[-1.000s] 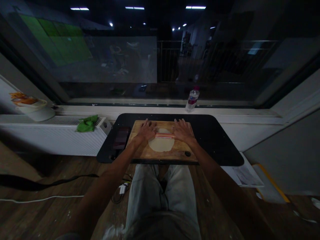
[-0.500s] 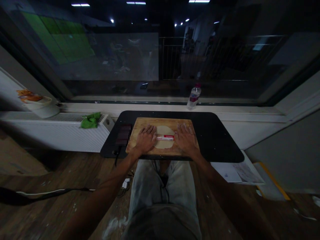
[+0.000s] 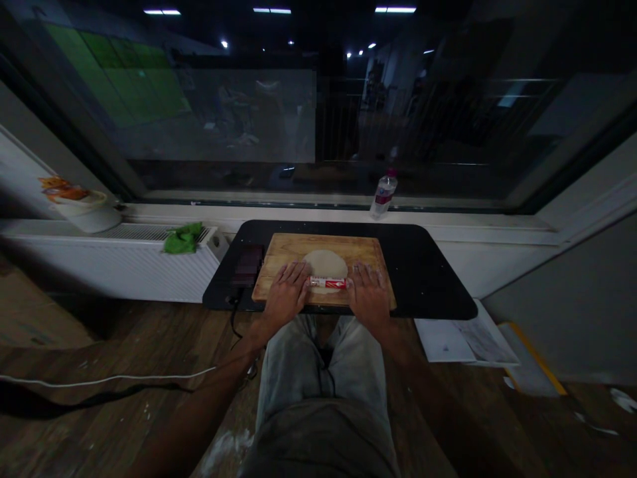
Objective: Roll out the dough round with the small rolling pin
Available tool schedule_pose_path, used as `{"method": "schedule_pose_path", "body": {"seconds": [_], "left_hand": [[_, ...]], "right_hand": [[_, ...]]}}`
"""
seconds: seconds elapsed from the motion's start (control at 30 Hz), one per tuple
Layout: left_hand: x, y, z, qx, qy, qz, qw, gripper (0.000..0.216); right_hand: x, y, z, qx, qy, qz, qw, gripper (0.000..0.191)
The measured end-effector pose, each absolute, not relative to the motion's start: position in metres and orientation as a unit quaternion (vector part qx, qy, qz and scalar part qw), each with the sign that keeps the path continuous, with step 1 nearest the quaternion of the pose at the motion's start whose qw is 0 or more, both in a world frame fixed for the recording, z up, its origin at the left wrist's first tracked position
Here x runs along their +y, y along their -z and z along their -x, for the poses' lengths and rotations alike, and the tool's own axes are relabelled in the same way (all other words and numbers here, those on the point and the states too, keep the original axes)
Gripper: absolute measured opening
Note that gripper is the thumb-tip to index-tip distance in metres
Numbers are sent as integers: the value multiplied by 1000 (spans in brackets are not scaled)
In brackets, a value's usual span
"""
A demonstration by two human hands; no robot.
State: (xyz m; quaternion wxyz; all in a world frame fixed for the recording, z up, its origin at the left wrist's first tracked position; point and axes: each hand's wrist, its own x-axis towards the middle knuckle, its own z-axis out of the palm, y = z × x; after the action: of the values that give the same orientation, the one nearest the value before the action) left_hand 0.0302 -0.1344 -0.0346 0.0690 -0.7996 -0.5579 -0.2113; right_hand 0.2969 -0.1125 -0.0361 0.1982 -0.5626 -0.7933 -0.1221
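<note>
Viewing under dim light, with fine detail of the roller (image 3: 328,283) hard to read: red and white markings on its middle, lettering illegible. Both ends of the roller hidden beneath the palms; near rim of the dough (image 3: 326,263) covered by the roller and the hands. Upper arms cut off at the lower frame edge. Dark blocky item (image 3: 247,265) just beside the left edge of the board, not identifiable. Left hand (image 3: 287,293) laid palm down on the left end of the roller, fingers (image 3: 293,273) straight, slightly apart, pointing away from the body, curled round nothing. Right hand (image 3: 367,295) mirrored on the right end, fingers (image 3: 365,273) likewise flat and spread. Forearms converging from either side of the lap over the near edge of the black worktop (image 3: 432,272). Roller lying crosswise between the two hands, close to the front edge of the wooden board (image 3: 283,249), touching the near part of the dough. Dough a pale flat round at mid-board, mostly beyond the roller and between the two sets of fingertips. Plastic bottle (image 3: 383,194) upright on the sill behind the worktop, well apart from the hands; green cloth (image 3: 182,239) on the radiator to the left.
</note>
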Motion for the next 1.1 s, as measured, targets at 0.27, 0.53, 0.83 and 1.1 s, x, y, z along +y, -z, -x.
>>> {"method": "schedule_pose_path", "body": {"seconds": [0.27,0.53,0.83,1.1], "left_hand": [[-156,38,-30,-553,233,798,60,52],[-136,25,-31,-574,214,789,46,47],[-63,26,-29,-616,161,769,51,70],[-6,26,-27,-639,138,757,26,76]], "right_hand": [[-139,44,-296,-787,136,554,234,57],[-125,40,-299,-799,103,555,209,57],[-62,12,-294,-816,62,565,104,63],[-20,4,-291,-819,32,568,78,65]]}}
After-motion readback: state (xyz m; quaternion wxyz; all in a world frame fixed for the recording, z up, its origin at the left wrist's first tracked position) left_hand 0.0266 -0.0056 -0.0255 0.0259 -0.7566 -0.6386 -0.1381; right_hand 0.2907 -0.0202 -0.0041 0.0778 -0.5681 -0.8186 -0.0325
